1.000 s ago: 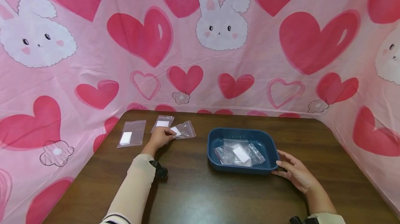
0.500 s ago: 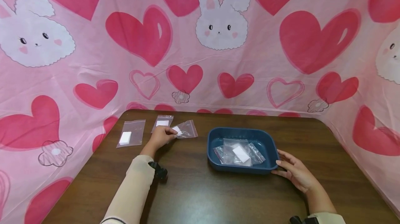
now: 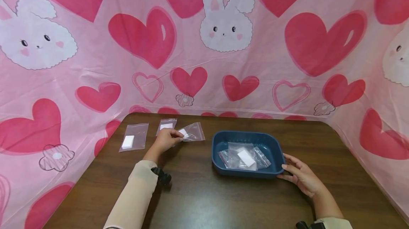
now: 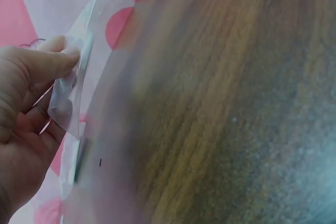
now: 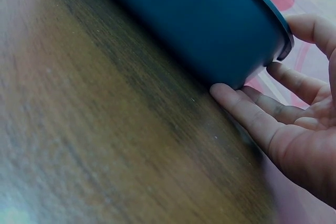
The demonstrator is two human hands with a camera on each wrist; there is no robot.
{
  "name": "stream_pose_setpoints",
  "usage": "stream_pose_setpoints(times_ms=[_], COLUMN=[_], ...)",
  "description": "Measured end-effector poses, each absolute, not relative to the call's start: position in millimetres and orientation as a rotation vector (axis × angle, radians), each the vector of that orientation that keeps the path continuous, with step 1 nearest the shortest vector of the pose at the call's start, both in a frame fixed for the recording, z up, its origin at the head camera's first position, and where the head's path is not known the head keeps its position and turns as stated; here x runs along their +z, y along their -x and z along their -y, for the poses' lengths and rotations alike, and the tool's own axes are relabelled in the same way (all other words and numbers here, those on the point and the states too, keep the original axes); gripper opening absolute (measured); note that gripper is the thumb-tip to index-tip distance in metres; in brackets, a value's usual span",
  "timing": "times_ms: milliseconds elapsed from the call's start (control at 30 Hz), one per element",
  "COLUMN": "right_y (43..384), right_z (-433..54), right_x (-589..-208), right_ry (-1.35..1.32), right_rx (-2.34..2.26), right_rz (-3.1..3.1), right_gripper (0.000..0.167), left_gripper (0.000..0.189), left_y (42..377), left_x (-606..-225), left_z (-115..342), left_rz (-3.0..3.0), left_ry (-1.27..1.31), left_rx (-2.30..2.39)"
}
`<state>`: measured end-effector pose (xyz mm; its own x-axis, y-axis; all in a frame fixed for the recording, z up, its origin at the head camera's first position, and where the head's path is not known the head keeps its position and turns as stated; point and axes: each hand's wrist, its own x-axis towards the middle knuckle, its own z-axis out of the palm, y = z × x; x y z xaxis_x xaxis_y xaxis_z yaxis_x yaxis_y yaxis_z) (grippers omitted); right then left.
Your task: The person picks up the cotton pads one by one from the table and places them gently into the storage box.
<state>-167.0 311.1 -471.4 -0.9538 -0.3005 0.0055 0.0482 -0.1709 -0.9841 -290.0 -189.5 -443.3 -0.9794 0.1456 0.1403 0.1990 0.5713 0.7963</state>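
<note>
My left hand (image 3: pixel 166 140) pinches the near-left end of a clear zip-lock bag (image 3: pixel 195 132) between thumb and fingers, with a small white block (image 3: pixel 183 133) inside it. The left wrist view shows the bag (image 4: pixel 67 100) close up, its plastic folded under the thumb. Behind that hand lies another zip-lock bag with a white block (image 3: pixel 166 126), partly covered by the hand. My right hand (image 3: pixel 301 175) holds the near right corner of a blue plastic tub (image 3: pixel 246 175). In the right wrist view its fingers (image 5: pixel 244 108) spread around the tub's corner, from rim to base.
Several zip-lock bags lie in the tub, a white block (image 3: pixel 246 158) showing on top. At the far left of the wooden table (image 3: pixel 191 193) is a flat zip-lock bag (image 3: pixel 138 133) with a white block. A pink heart-and-rabbit cloth (image 3: pixel 262 62) hangs behind the table.
The left hand has shifted slightly to the right, and the pinched zip-lock bag has slid right with it, away from the bag behind. The right hand and the tub have stayed put.
</note>
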Motion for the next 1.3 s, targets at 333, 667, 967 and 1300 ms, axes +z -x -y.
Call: stream_pose_setpoints(times_ms=[333, 667, 967, 1300], right_y=[167.8, 167.1, 166.8, 166.3], right_z=[-310.6, -311.5, -310.1, -310.8], right_x=[-470.8, -471.2, -470.4, -468.7], right_ry=[0.23, 0.25, 0.221, 0.215], right_rx=[-2.208, -2.216, -2.213, -2.195], right_rz=[-1.904, -1.879, -1.896, -1.918], right_gripper=[0.039, 0.037, 0.035, 0.038], left_gripper=[0.006, 0.005, 0.005, 0.006], left_y=[284.8, 283.4, 282.1, 282.1], left_x=[-436.1, -431.8, -423.4, -414.5], left_z=[188.7, 185.6, 183.2, 184.0], left_rz=[2.729, 2.727, 2.71, 2.711], left_ry=[0.281, 0.315, 0.35, 0.343], left_rx=[-1.449, -1.396, -1.43, -1.438])
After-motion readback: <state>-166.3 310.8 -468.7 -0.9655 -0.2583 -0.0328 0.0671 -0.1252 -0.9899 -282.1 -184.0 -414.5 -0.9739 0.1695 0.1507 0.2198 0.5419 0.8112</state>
